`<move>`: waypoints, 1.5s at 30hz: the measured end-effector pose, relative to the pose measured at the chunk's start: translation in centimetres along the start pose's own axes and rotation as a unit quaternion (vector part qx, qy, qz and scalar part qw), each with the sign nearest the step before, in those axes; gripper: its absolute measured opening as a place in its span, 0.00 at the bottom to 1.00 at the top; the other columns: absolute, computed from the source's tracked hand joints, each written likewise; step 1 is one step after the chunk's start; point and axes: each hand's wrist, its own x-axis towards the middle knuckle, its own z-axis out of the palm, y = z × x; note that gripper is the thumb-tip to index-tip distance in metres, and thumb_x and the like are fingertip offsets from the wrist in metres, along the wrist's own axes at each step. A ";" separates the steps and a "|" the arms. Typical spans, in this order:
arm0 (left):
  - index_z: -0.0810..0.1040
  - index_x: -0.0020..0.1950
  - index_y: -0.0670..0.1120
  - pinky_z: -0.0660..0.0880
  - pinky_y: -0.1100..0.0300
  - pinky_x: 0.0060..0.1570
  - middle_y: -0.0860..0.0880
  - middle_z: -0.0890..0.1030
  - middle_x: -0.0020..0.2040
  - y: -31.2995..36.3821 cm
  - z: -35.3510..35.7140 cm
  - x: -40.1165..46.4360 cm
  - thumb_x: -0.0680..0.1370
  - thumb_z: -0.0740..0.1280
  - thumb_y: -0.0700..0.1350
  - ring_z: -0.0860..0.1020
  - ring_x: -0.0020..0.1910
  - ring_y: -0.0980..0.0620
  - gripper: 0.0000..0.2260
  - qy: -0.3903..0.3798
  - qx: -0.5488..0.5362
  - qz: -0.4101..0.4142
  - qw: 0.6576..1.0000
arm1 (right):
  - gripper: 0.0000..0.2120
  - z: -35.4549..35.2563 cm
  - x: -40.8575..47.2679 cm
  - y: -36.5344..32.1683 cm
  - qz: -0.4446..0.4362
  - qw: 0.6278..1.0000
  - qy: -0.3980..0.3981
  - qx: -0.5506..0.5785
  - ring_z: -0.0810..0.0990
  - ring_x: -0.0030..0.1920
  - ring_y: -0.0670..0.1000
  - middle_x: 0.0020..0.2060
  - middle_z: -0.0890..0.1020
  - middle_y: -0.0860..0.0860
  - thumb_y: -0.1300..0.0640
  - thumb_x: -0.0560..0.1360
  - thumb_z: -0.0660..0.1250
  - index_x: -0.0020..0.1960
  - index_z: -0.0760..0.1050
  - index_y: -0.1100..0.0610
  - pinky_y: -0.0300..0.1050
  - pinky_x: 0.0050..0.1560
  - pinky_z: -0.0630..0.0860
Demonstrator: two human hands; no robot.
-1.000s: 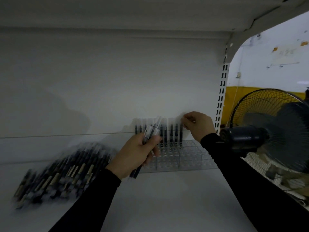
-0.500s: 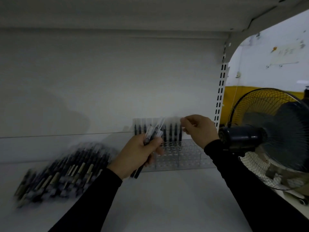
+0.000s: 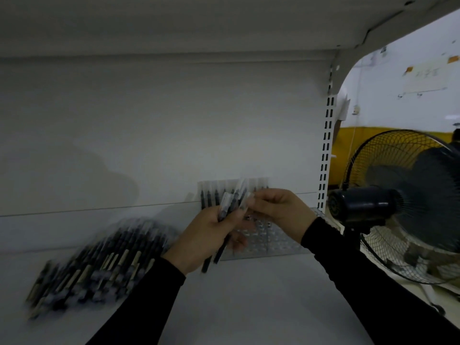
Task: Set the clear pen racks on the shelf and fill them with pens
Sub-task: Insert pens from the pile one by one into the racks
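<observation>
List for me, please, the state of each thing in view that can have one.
Left hand: grips a bundle of pens.
Right hand: pinches the top of one pen in that bundle.
Clear pen rack: on the shelf, back row filled, front slots empty.
Loose pens: heaped on the shelf.
Fan: blades blurred.

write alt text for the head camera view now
A left hand grips a bunch of pens while the right hand pinches one, before a clear rack on a white shelf. A loose pen pile lies left; a fan stands right.
</observation>
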 end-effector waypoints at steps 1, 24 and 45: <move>0.80 0.56 0.43 0.79 0.61 0.35 0.45 0.86 0.45 0.0 -0.1 0.0 0.82 0.61 0.48 0.83 0.36 0.49 0.12 0.013 0.010 -0.001 1.000 | 0.06 -0.3 0.1 -0.2 0.003 0.999 0.031 0.024 0.82 0.40 0.49 0.37 0.84 0.52 0.61 0.76 0.67 0.43 0.82 0.60 0.41 0.49 0.80; 0.75 0.54 0.44 0.64 0.61 0.26 0.49 0.78 0.36 -1.2 -0.9 0.7 0.83 0.58 0.45 0.66 0.26 0.53 0.08 0.010 0.076 0.010 0.997 | 0.12 -6.5 4.2 0.9 -0.082 0.914 0.308 -0.252 0.82 0.40 0.49 0.40 0.84 0.53 0.54 0.77 0.68 0.55 0.81 0.61 0.42 0.51 0.79; 0.76 0.53 0.44 0.66 0.64 0.25 0.51 0.79 0.34 -1.6 -0.6 0.8 0.83 0.60 0.44 0.69 0.25 0.55 0.07 0.014 0.063 0.029 0.998 | 0.15 -4.5 1.7 0.7 -0.056 0.914 0.245 -0.320 0.83 0.40 0.51 0.38 0.84 0.50 0.46 0.77 0.65 0.43 0.82 0.56 0.52 0.51 0.80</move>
